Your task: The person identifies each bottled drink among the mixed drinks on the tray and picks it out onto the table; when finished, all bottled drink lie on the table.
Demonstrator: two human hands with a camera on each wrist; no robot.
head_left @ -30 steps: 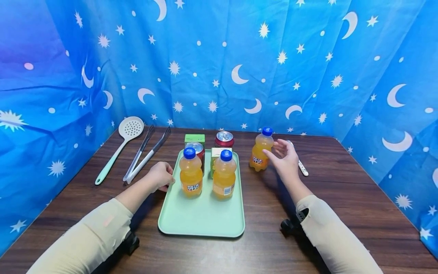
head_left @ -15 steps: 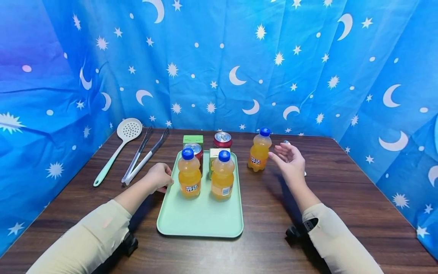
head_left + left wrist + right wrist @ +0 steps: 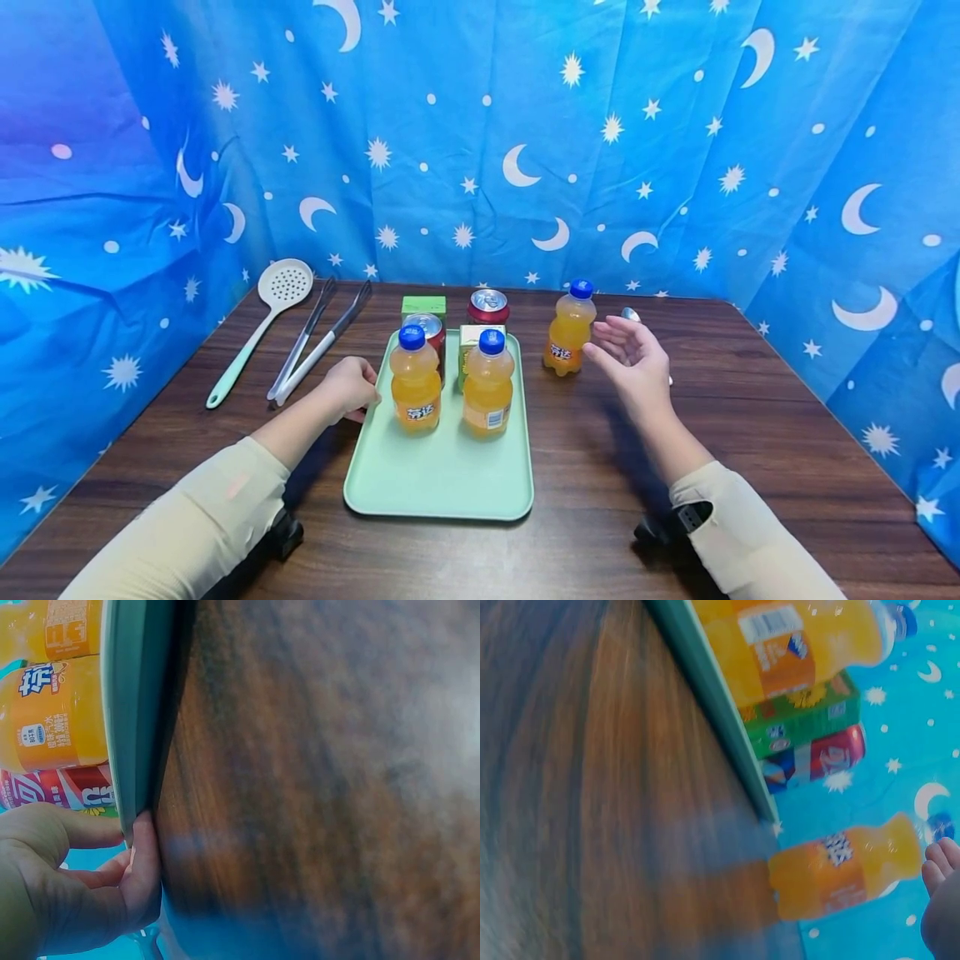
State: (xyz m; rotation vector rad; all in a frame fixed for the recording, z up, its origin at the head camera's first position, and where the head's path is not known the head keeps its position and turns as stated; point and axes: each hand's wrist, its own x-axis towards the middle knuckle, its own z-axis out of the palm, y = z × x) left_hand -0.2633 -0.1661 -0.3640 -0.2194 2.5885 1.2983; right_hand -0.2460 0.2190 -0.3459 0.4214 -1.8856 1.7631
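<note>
My left hand (image 3: pixel 349 387) pinches the left rim of a light green tray (image 3: pixel 438 483); in the left wrist view the thumb and fingers (image 3: pixel 142 862) are on either side of that rim. Two orange soda bottles (image 3: pixel 416 392) (image 3: pixel 488 396) with blue caps stand upright on the tray, and behind them are red drink cans (image 3: pixel 489 307) and green juice boxes (image 3: pixel 424 306). A third orange soda bottle (image 3: pixel 567 333) stands upright on the table, right of the tray. Just beside it my right hand (image 3: pixel 633 362) is held with its fingers loosely extended and holds nothing.
At the left of the wooden table (image 3: pixel 585 533) lie a slotted skimmer (image 3: pixel 285 285) and metal tongs (image 3: pixel 322 346). A spoon (image 3: pixel 631 314) is partly hidden behind my right hand. A blue curtain (image 3: pixel 450 167) with moons and stars hangs around the table.
My right hand has drawn slightly away to the right from the third bottle, which stays standing where it was. The left hand keeps its hold on the tray rim.
</note>
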